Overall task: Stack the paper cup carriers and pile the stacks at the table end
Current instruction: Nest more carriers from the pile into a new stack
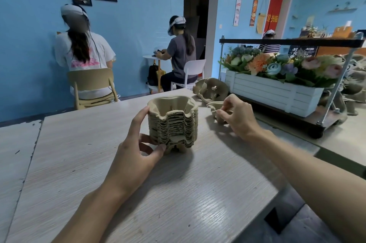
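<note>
the stack of carriers [172, 125] stands upright on the table [178, 193]. the left hand [136, 149] grips the stack's left side, thumb low on its front. just right of the stack, the right hand [236, 117] pinches the rim of a single carrier [214, 107]. behind and right of the stack lie loose carriers [211, 88], with a white flower box [273, 90] further right.

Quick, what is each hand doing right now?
The left hand holds the stack by its side.
The right hand pinches a loose carrier by its rim.
</note>
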{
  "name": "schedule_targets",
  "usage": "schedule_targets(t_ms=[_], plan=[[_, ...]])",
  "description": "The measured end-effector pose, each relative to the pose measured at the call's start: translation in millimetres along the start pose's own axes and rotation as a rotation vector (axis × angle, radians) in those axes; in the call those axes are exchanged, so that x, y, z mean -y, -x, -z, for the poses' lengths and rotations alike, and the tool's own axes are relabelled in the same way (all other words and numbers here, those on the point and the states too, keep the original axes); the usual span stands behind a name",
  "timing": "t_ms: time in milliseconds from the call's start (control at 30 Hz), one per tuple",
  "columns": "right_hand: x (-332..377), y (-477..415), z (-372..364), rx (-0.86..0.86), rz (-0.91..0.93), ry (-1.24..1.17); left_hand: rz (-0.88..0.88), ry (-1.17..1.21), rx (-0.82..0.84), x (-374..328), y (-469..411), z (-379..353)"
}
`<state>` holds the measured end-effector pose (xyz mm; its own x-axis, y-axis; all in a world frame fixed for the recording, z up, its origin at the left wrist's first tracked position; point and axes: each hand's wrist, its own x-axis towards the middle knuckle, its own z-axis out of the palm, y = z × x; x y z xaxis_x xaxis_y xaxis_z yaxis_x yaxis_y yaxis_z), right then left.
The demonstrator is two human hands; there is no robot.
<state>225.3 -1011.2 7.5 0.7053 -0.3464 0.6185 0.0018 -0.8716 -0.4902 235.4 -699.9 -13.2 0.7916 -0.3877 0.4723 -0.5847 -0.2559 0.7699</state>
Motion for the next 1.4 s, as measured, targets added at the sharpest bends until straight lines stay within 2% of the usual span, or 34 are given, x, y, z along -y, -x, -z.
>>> schedule_targets(t_ms=[167, 467, 667, 767, 867, 1100, 1200, 1400], plan=[[0, 4, 5, 0.142, 0.047, 0.145, -0.002, 0.004, 0.000, 0, 0, 0], [5, 8, 15, 0.160, 0.132, 0.207, -0.006, 0.004, -0.006, 0, 0, 0], [7, 7, 24, 0.273, 0.239, 0.326, -0.006, 0.010, -0.008, -1, 1, 0], [10, 7, 30, 0.270, 0.256, 0.354, -0.008, 0.016, -0.008, -2, 1, 0], [18, 5, 41, 0.176, 0.264, 0.263, -0.007, 0.010, -0.007, -2, 1, 1], [72, -3, 55, -0.139, 0.417, -0.056, -0.015, 0.006, 0.001, 0, 1, 0], [93, -6, 50, -0.147, 0.469, -0.157, -0.015, -0.003, 0.010, 0, 0, 1], [115, 6, 38, -0.022, 0.552, -0.207, 0.012, -0.004, -0.003, -1, 0, 1]])
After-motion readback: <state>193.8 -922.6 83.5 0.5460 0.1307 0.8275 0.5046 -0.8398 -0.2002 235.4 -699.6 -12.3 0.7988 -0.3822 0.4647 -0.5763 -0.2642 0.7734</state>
